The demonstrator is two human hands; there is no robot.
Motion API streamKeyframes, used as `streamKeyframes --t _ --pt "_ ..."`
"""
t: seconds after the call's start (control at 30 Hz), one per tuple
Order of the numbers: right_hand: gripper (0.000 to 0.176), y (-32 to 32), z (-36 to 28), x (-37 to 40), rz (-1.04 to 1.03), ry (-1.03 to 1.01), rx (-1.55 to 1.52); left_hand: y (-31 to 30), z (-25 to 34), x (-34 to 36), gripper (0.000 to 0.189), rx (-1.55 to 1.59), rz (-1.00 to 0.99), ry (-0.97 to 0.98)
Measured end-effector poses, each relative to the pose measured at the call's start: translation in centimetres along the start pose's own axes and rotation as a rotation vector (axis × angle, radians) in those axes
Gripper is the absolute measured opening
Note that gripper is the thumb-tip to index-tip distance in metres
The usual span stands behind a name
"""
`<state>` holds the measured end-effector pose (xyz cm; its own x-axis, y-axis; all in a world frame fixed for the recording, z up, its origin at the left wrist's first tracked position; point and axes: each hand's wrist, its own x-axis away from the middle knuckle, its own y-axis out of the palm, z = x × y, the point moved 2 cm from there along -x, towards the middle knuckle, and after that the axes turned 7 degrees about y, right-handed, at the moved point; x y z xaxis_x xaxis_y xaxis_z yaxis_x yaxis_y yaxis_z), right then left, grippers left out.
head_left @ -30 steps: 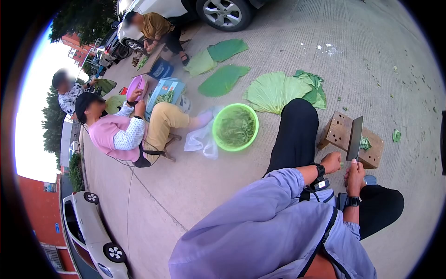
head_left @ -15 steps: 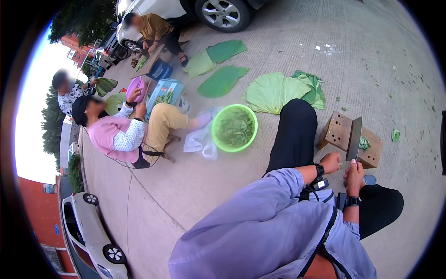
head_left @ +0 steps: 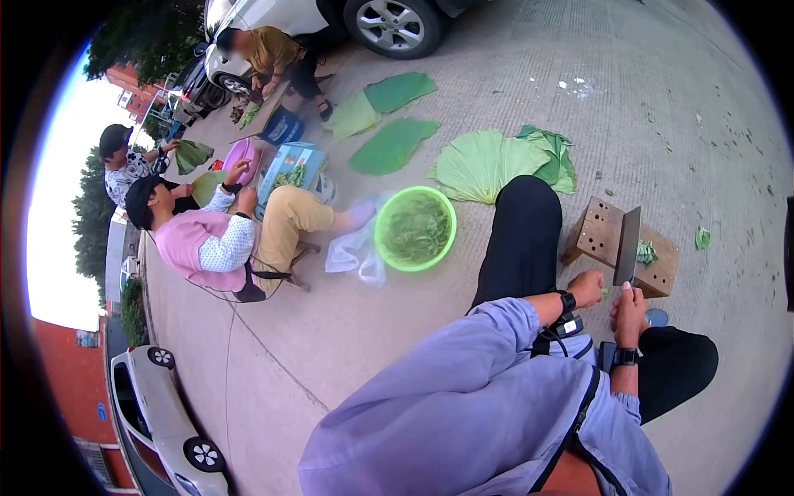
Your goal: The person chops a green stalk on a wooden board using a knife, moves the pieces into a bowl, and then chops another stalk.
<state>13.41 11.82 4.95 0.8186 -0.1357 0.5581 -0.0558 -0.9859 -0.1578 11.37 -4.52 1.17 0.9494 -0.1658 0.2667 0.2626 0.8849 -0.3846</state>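
Cleaver [head_left: 630, 244] unmoved on wooden block [head_left: 595, 236], right hand [head_left: 630, 314] fingers gripping it, left hand [head_left: 589, 288] pinching green piece [head_left: 607, 292]

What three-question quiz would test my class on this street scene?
1. True or false: the green basin stands on top of the wooden block.
2. Pick one: which of the person's own hands is nearest the lower end of the cleaver? A) the left hand B) the right hand
3. Fill the gap: the big flat leaves are spread on the ____.

Key
1. False: the basin sits on the pavement, apart from the block.
2. B
3. pavement
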Motion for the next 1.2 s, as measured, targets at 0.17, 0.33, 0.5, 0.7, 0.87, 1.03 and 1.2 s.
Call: streamKeyframes --t 0.17,0.33,0.5,0.7,0.87,1.03,1.2 --pt "0.029 0.0 0.0 0.1 -0.001 0.005 0.008 0.1 0.0 0.0 0.027 0.000 0.000 0.007" --pt "0.029 -0.1 0.3 -0.1 -0.005 0.011 0.009 0.2 0.0 0.1 0.026 0.022 -0.007 -0.013" --pt "0.030 0.2 0.0 0.4 0.002 -0.008 0.038 0.0 0.3 0.0 0.025 -0.015 -0.010 -0.010" --pt "0.030 0.1 0.1 0.5 -0.013 0.026 0.034 0.5 -0.2 0.0 0.024 0.003 -0.013 -0.007" --pt "0.032 0.6 -0.3 0.7 0.023 0.004 0.031 0.1 0.1 -0.1 0.028 -0.008 -0.003 -0.011" --pt "0.031 0.6 -0.7 1.0 0.016 0.058 0.047 -0.4 0.6 0.0 0.026 0.081 0.023 -0.021" --pt "0.032 0.8 -1.1 1.7 0.052 0.047 0.034 0.0 -1.0 -1.7 0.026 0.109 0.142 0.119"
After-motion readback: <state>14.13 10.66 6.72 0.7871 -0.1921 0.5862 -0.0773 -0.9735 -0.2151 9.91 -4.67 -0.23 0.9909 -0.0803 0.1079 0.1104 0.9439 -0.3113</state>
